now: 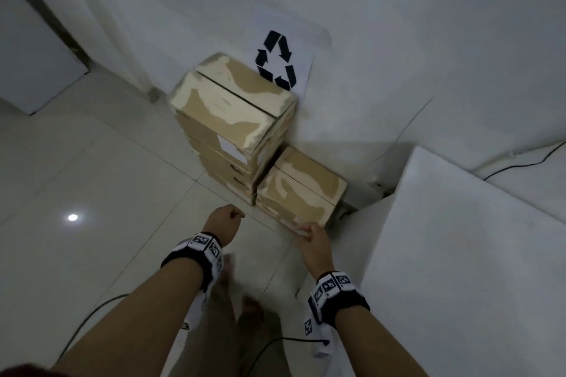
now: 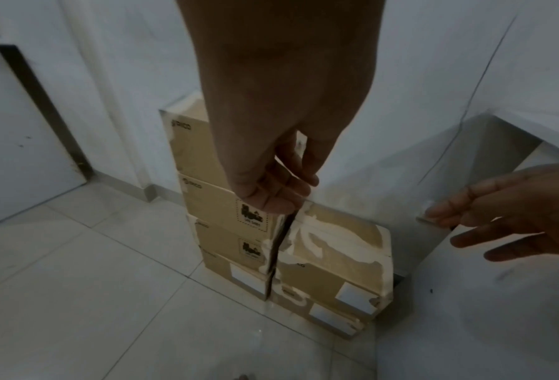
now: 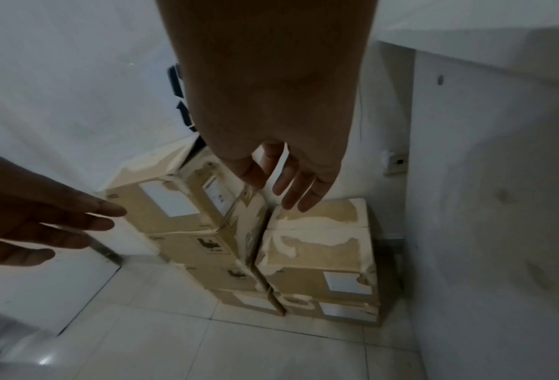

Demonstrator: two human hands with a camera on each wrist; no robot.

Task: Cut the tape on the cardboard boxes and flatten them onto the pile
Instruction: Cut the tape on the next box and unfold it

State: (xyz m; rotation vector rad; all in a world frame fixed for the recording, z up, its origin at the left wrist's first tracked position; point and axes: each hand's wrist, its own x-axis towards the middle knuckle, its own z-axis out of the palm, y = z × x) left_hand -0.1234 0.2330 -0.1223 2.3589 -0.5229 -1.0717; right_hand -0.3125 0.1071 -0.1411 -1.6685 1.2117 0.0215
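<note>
Far left: white door panel [image 1: 33,49] set back, tiled floor [image 1: 107,180] running up to it. My left hand [image 1: 225,220] hangs over the floor, ahead of me, fingers loosely curled, nothing in it; the right wrist view shows those same fingers more stretched out, so call it relaxed and empty.

Moving right: tall stack of cardboard boxes [image 1: 232,119] against the wall, four high by the left wrist view, brown with torn pale patches where tape or paper was stripped. A dark seam runs along the top box's long axis, slanting away from me to the right. Recycling sign [image 1: 277,60] on the wall just behind the stack.

Next: short stack [image 1: 301,190], two boxes, touching the tall stack's right side. My right hand [image 1: 312,237] is at its near bottom edge, fingers spread wide and empty; whether they touch the cardboard I cannot tell. The right wrist view has the fingertips [image 3: 299,200] pointing down at the top box [image 3: 317,246].

Key relation: short stack lies straight ahead of and below my right hand, the nearer one; left hand sits off its left corner. No cutter visible anywhere. My guess: grab that top box first.

Far right: white cabinet [image 1: 459,254] beside the short stack, black cable [image 1: 520,165] on the surface behind it.
</note>
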